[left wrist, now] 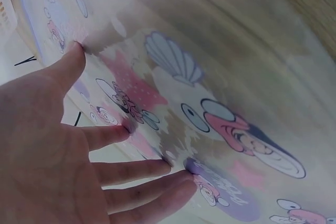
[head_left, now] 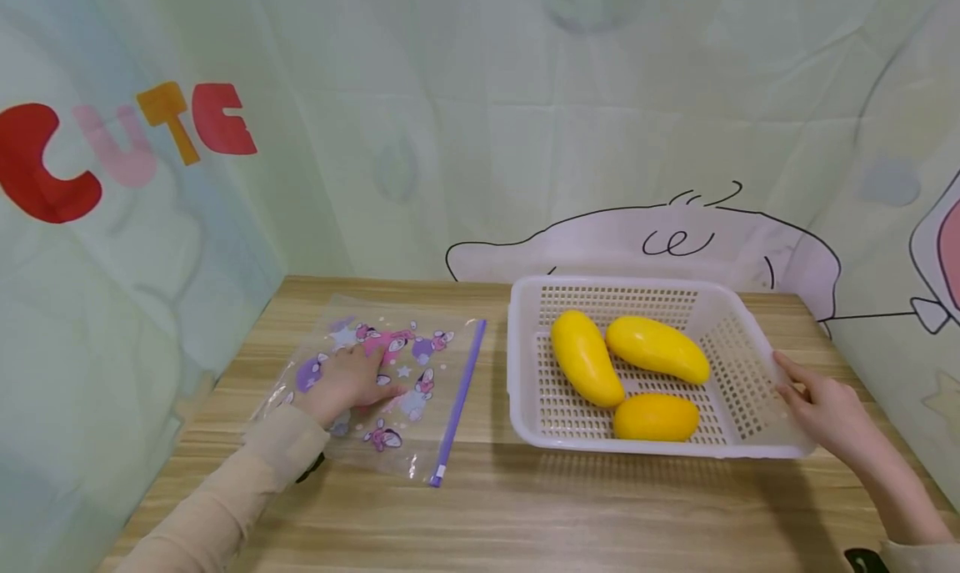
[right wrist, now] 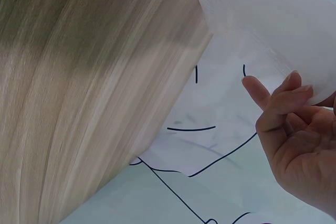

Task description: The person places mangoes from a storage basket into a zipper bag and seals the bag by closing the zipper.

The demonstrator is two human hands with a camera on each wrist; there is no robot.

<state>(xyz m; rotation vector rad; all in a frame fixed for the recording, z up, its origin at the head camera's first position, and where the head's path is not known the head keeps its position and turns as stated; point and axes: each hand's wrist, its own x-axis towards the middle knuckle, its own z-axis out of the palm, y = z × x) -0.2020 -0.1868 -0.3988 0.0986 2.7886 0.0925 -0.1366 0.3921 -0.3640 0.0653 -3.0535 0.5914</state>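
My left hand [head_left: 348, 385] rests on a clear zip bag [head_left: 393, 439], its fingers spread and touching the plastic. In the left wrist view the fingertips press on the bag's printed pink and purple cartoon figures. The bag lies flat, with its purple zip strip [head_left: 461, 398] on the right side. On the right, my right hand [head_left: 828, 410] grips the right rim of a white plastic basket [head_left: 757, 448]. Its fingers curl at the basket's edge in the right wrist view. Inside the basket lie three yellow mangoes [head_left: 587, 360], [head_left: 658, 349], [head_left: 656, 417].
The wood-grain table [head_left: 525, 515] carries the bag and basket side by side, with a narrow strip of tabletop between them. A printed cloth backdrop [head_left: 420, 139] hangs behind the table and along both sides.
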